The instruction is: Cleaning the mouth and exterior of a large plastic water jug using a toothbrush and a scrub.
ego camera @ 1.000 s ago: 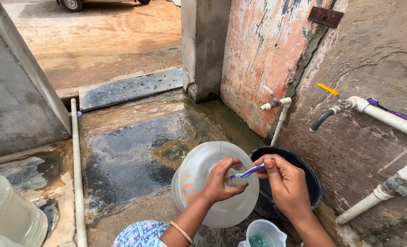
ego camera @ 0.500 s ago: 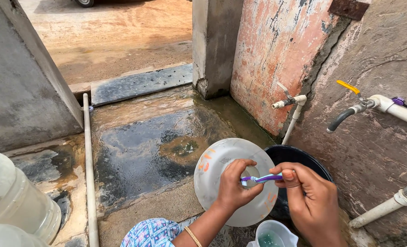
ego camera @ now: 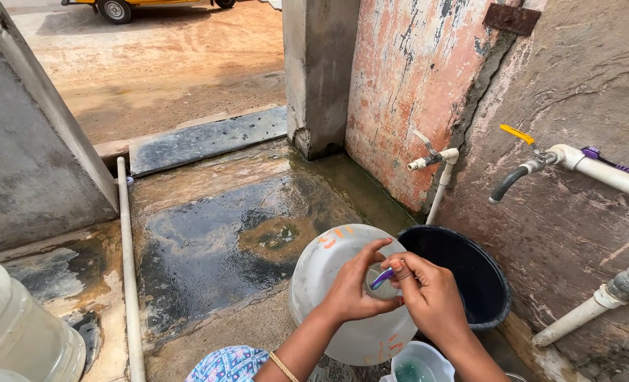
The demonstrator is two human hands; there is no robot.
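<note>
We are scrubbing inside the neck of the translucent water can (ego camera: pixel 328 283): our left hand (ego camera: pixel 350 290) clasps its mouth, our right hand (ego camera: pixel 434 297) pinches a purple brush (ego camera: pixel 381 277), seemingly pushed in. Next needs small twisting strokes. The black bucket (ego camera: pixel 470 269) crowds right; wet floor (ego camera: pixel 208 233) lies open left.

The water jug (ego camera: pixel 342 297) lies on the wet floor (ego camera: pixel 208 240), left of the bucket (ego camera: pixel 470 276). A tap (ego camera: pixel 427 159) juts from the wall (ego camera: pixel 413 85) behind the bucket. Another jug (ego camera: pixel 17 332) sits at the floor's left edge.
</note>
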